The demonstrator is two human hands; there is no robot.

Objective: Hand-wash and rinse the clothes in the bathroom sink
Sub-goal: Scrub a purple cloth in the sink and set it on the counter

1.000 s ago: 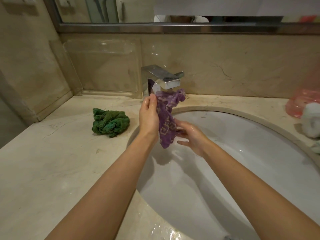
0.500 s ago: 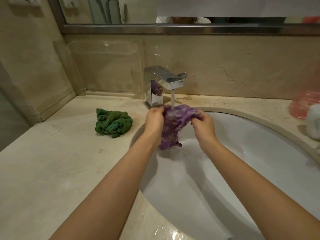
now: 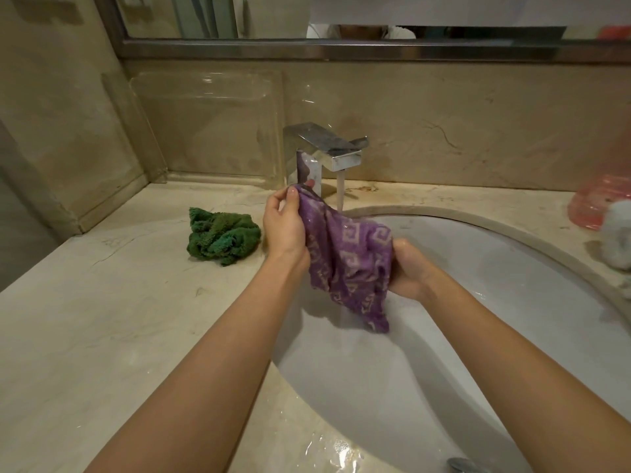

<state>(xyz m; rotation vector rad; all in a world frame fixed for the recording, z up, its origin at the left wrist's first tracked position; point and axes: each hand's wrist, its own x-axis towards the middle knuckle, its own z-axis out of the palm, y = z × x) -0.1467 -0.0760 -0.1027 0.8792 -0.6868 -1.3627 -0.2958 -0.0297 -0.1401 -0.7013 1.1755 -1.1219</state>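
Both hands hold a wet purple patterned cloth (image 3: 345, 264) over the white oval sink (image 3: 478, 336): the left hand (image 3: 285, 225) pinches its top corner, the right hand (image 3: 408, 268) grips its side. Water runs from the square chrome faucet (image 3: 324, 153). A crumpled green towel (image 3: 222, 235) lies on the beige marble counter (image 3: 102, 319).

Tap (image 3: 327, 148): polished chrome metal, mirror-glossy. Sink (image 3: 512, 268): smooth glossy white ceramic. Counter (image 3: 102, 319): veined beige stone, wet sheen near. Purple cloth (image 3: 348, 264): wet woven fabric. Green cloth (image 3: 222, 235): nubby terry.
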